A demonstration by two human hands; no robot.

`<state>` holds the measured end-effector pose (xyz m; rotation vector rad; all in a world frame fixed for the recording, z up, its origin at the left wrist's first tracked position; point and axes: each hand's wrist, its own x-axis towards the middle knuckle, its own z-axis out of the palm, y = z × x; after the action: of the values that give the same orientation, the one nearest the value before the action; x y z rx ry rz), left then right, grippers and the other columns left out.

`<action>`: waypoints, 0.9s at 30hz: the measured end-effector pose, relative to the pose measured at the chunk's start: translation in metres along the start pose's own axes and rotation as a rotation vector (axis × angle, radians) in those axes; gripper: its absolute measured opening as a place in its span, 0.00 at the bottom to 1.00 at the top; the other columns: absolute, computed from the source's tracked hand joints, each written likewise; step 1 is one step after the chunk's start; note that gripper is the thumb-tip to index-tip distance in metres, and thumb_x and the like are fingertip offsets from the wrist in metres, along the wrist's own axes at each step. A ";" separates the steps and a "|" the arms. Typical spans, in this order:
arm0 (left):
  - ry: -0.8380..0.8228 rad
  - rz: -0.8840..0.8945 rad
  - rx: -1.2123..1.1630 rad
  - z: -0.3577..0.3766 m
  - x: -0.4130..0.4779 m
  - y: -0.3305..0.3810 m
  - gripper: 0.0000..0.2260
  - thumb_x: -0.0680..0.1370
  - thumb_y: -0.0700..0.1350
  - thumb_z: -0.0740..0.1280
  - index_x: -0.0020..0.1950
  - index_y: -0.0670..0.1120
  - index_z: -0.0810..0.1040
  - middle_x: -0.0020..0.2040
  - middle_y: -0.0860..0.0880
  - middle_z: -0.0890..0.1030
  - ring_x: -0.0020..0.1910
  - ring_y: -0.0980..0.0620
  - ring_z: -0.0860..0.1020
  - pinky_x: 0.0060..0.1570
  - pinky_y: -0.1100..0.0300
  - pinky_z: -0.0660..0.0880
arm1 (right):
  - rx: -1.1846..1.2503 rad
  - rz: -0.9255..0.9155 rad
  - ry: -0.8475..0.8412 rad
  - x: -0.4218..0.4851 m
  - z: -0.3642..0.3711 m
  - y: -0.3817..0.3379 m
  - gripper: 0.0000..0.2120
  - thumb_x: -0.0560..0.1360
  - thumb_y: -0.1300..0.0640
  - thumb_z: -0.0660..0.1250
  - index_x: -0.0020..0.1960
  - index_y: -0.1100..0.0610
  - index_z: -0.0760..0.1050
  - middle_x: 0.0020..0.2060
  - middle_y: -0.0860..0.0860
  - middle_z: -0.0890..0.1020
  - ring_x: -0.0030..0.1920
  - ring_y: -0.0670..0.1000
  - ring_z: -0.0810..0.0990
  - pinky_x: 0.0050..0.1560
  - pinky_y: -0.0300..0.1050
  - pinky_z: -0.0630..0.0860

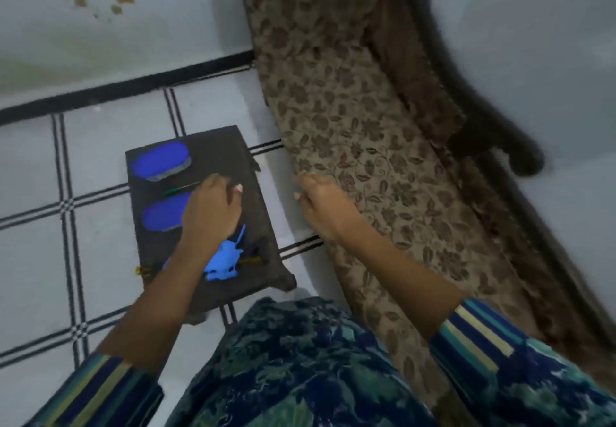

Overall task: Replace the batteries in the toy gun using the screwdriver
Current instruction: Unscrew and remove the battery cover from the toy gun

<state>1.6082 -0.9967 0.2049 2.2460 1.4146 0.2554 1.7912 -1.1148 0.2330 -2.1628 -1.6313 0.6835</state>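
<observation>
Head view, frame blurred by motion. Nearest on the table (pixel 220 153): toy gun (pixel 225 258), light blue, at the near end, partly covered by the left forearm (pixel 160 296), which crossed above it; no hand was on it. Compartment cover could not be made out. Left hand (pixel 211 208) was beyond the gun, over the middle of the table, back of hand up, fingers (pixel 230 187) curled downward. Screwdriver (pixel 180 189), green, lay just past the knuckles between two blue oval objects (pixel 161 160), identity unclear. Its long axis ran across the table, left to right, far end slightly raised in the view; its right end met the hand and disappeared under it. Could not tell whether the fingers had closed on the shaft or only hung over it. Right hand (pixel 321 210) was off the table, well apart from the tool, over the edge of the patterned sofa (pixel 350 126) and the tiled floor (pixel 100 166); fingers loosely curled, nothing seen in them. Judgement: pick-up of the screwdriver was the step in hand, with the task at its start. The left hand was by far the nearer to the tool. Since the tool pointed away to the left of the fingers, a grasp there would take it by one end. The gun, nearer the body, remained free for the right hand.
</observation>
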 end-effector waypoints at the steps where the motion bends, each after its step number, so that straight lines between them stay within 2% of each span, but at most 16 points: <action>1: 0.026 -0.044 -0.009 -0.002 0.001 -0.002 0.15 0.79 0.48 0.60 0.54 0.38 0.76 0.52 0.37 0.78 0.53 0.35 0.76 0.53 0.43 0.74 | -0.008 -0.047 -0.023 0.010 -0.002 -0.001 0.18 0.82 0.60 0.58 0.69 0.65 0.70 0.64 0.64 0.75 0.65 0.61 0.73 0.66 0.51 0.67; 6: 0.144 -0.243 -0.042 -0.018 0.001 -0.018 0.17 0.80 0.48 0.61 0.60 0.37 0.75 0.59 0.37 0.77 0.58 0.36 0.75 0.58 0.45 0.73 | -0.014 -0.228 -0.111 0.063 0.012 -0.017 0.20 0.82 0.59 0.59 0.72 0.63 0.69 0.70 0.62 0.72 0.71 0.60 0.68 0.72 0.53 0.65; 10: 0.201 -0.334 -0.067 -0.031 -0.005 -0.038 0.17 0.81 0.48 0.60 0.62 0.36 0.75 0.59 0.36 0.77 0.58 0.36 0.75 0.57 0.46 0.72 | -0.002 -0.313 -0.159 0.101 0.033 -0.046 0.20 0.81 0.59 0.59 0.72 0.62 0.69 0.70 0.62 0.72 0.72 0.58 0.68 0.73 0.52 0.64; 14: 0.198 -0.429 -0.107 -0.031 -0.003 -0.063 0.24 0.79 0.53 0.56 0.61 0.34 0.75 0.57 0.33 0.77 0.56 0.33 0.76 0.57 0.44 0.72 | 0.005 -0.350 -0.222 0.132 0.050 -0.064 0.20 0.82 0.59 0.59 0.72 0.62 0.68 0.71 0.62 0.70 0.73 0.58 0.66 0.73 0.47 0.59; 18: 0.190 -0.595 -0.142 -0.021 0.014 -0.080 0.18 0.81 0.49 0.60 0.62 0.35 0.73 0.58 0.34 0.77 0.57 0.34 0.75 0.58 0.43 0.71 | -0.012 -0.387 -0.364 0.170 0.064 -0.071 0.20 0.82 0.58 0.58 0.73 0.61 0.67 0.72 0.59 0.69 0.74 0.57 0.65 0.72 0.45 0.58; 24: 0.259 -0.833 -0.216 0.000 0.051 -0.107 0.15 0.80 0.49 0.60 0.59 0.38 0.74 0.52 0.38 0.77 0.51 0.36 0.76 0.52 0.43 0.73 | -0.047 -0.529 -0.663 0.258 0.097 -0.083 0.19 0.82 0.59 0.58 0.72 0.62 0.68 0.71 0.60 0.71 0.73 0.57 0.66 0.71 0.47 0.61; 27: 0.347 -0.993 -0.214 -0.003 0.074 -0.110 0.15 0.80 0.48 0.61 0.59 0.38 0.75 0.53 0.38 0.77 0.53 0.37 0.75 0.52 0.44 0.73 | -0.121 -0.676 -0.809 0.302 0.110 -0.094 0.19 0.82 0.59 0.59 0.72 0.63 0.69 0.70 0.60 0.72 0.73 0.57 0.66 0.71 0.46 0.61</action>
<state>1.5520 -0.8910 0.1473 1.1478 2.3471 0.4272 1.7216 -0.7996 0.1426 -1.2543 -2.6503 1.3308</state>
